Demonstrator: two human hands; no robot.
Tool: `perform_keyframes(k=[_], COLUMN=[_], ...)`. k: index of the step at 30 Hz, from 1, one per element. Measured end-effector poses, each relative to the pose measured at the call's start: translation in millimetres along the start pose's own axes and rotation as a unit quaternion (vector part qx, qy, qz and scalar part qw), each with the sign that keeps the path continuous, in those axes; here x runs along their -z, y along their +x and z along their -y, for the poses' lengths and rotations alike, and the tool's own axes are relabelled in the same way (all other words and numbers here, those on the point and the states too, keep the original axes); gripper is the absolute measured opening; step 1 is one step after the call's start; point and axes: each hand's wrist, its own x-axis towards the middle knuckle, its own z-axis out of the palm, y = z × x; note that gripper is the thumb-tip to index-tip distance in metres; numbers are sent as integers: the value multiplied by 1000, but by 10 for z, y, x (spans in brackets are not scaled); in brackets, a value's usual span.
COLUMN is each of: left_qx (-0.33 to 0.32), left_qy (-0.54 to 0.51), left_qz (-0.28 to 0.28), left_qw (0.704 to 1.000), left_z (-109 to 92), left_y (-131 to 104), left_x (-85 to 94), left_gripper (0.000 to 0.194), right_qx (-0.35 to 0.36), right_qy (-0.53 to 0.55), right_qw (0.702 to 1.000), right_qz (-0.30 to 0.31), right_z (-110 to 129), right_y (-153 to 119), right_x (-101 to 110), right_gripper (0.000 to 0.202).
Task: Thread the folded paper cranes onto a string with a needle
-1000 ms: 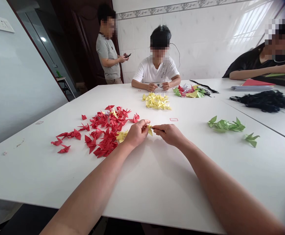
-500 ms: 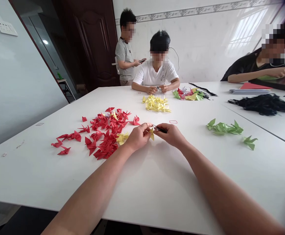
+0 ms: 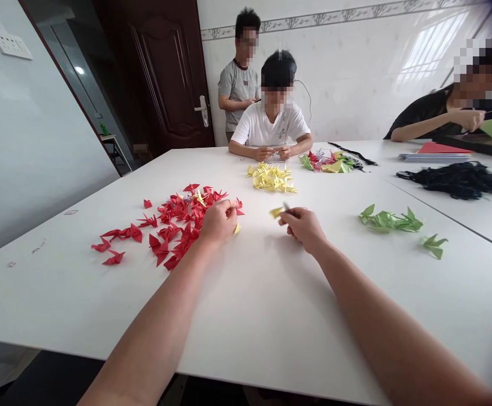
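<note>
Saw red cranes (image 3: 182, 211) strewn toward the left edge of the desk (image 3: 237, 332), close enough to be crushed or dragged along by a careless sweep of the left wrist. Found the left hand (image 3: 220, 221) overlapping the right side of that pile in view, with the left forearm (image 3: 153, 318) slanting up from the near edge and with thumb and fingers bent together; could not tell whether grasping anything, nor whether pinching or merely covering the yellow bit (image 3: 237, 228) beneath the fingers. Saw a heap of yellow cranes (image 3: 271, 179) near the far edge, well apart from both hands. Grasped a slim grey tool (image 3: 287, 207) in the right hand (image 3: 306, 226), with a blurred yellow crane (image 3: 276, 212) at the fingertips, apparently raised above the middle of the desk; could not make out whether gripped by fingers or tool. Judged a bent or pierced wing the likeliest mishap there, from too tight a pinch or a slipping tip, or a drop, from managing two things at once. Angled the right forearm (image 3: 377, 304) down toward the near right corner, short of green cranes (image 3: 390, 220), exposed to a knock from any wide outward swing.
</note>
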Motion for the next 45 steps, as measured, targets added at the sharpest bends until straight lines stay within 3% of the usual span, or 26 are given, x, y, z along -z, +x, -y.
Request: perform_keyframes(k=[2, 4, 7, 11, 15, 20, 25, 30, 33, 38, 45], left_qx=[29, 46, 43, 15, 10, -27, -77, -74, -73, -38, -6], left_qy=[32, 55, 78, 150, 185, 110, -18, -83, -127, -202, -264], left_qz=[2, 30, 95, 179, 228, 203, 176, 166, 160, 96, 80], left_qw=[999, 997, 991, 972, 956, 973, 981, 980, 976, 974, 961], left_z=[51, 78, 64, -32, -117, -112, -128, -232, -274, -306, -354], left_y=[15, 15, -4, -53, -95, -107, -152, -225, -245, -246, -242], left_x=[32, 46, 55, 68, 66, -20, -150, -223, -260, -333, -328], left_gripper=[23, 23, 22, 34, 39, 27, 34, 40, 41, 44, 16], right_qx=[1, -7, -8, -4, 6, 26, 51, 76, 83, 80, 65], right_qy=[25, 44, 63, 66, 49, 20, -16, -34, -47, 1, 73], right_qw=[998, 997, 997, 997, 999, 999, 998, 990, 985, 984, 980], right_qz=[-53, -66, -52, -40, -23, 11, 44, 110, 143, 158, 172], right_z=[-35, -60, -77, -77, -78, -82, -49, 8, 21, 39, 56], right_y=[49, 80, 93, 76, 61, 47, -3, -92, -128, -155, -173], right_x=[-3, 21, 78, 102, 78, 68, 42, -29, -74, -114, -142], right_gripper=[20, 22, 20, 19, 18, 18, 21, 34, 29, 21, 19])
